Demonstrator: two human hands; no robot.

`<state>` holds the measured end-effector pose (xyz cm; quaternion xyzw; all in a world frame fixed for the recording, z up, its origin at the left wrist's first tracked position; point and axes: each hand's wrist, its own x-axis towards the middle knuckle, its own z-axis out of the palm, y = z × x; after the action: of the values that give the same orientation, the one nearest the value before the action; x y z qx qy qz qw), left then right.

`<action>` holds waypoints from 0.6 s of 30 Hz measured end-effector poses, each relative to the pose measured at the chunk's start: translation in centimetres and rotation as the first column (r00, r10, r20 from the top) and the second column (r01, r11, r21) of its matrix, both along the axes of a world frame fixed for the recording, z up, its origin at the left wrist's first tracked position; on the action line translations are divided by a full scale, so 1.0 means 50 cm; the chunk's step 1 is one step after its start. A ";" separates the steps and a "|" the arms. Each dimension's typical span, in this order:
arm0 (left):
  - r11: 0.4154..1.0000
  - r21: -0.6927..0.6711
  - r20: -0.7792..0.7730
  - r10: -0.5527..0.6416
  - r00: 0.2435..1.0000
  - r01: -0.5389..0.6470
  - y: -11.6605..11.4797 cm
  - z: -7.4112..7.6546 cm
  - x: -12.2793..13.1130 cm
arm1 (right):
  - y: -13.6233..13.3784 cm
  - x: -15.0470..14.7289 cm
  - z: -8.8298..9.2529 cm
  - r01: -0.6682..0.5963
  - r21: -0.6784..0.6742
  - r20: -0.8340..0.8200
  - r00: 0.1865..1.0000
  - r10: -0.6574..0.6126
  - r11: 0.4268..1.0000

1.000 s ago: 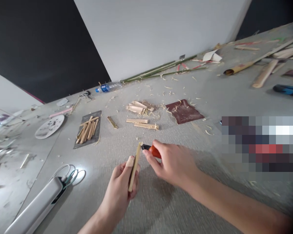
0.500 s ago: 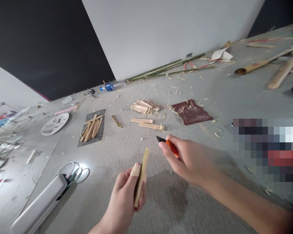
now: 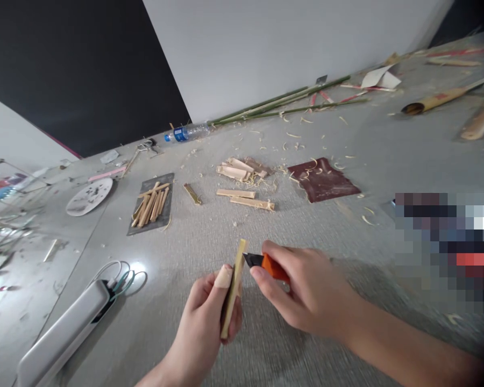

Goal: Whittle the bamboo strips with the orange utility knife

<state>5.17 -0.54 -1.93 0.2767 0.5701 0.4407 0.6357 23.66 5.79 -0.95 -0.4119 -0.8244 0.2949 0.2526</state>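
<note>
My left hand (image 3: 204, 312) grips a bamboo strip (image 3: 234, 293) that stands tilted up, its top end free above the fingers. A beige bandage covers the tip of that thumb. My right hand (image 3: 306, 285) is closed around an orange utility knife (image 3: 274, 267). The knife's dark blade points left, its tip at or very near the strip's right side; I cannot tell if it touches. Beyond the hands lie two flat bamboo pieces (image 3: 252, 203) and a pile of split bamboo (image 3: 237, 169) with curly shavings.
Thin sticks lie on a dark sheet (image 3: 165, 215) at the left, beside a short bamboo piece (image 3: 192, 194). Brown sandpaper (image 3: 326, 183) lies at the right. A white power bank (image 3: 68, 333) with cables sits front left. A plastic bottle (image 3: 187, 133) and long bamboo poles (image 3: 282, 105) lie along the wall.
My right hand has brought the knife left and slightly down, its blade tip now at the strip's upper part. My left hand still holds the strip in nearly the same place.
</note>
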 end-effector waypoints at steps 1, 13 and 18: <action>1.000 0.000 -0.002 -0.001 1.000 0.001 0.000 0.001 0.000 | -0.001 -0.001 0.001 -0.010 -0.006 -0.001 1.000 0.010 1.000; 0.998 0.046 -0.022 -0.031 0.999 0.032 -0.001 -0.011 -0.009 | 0.000 -0.004 -0.002 -0.063 0.038 0.044 0.997 0.061 0.997; 0.998 0.065 -0.028 -0.022 0.999 0.024 0.003 -0.014 -0.015 | -0.011 -0.005 -0.002 -0.028 0.140 0.058 0.998 0.020 0.990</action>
<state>4.41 -0.38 -2.63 0.3097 0.5609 0.4481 0.6234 23.42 5.25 -1.04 -0.3910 -0.8549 0.2273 0.2543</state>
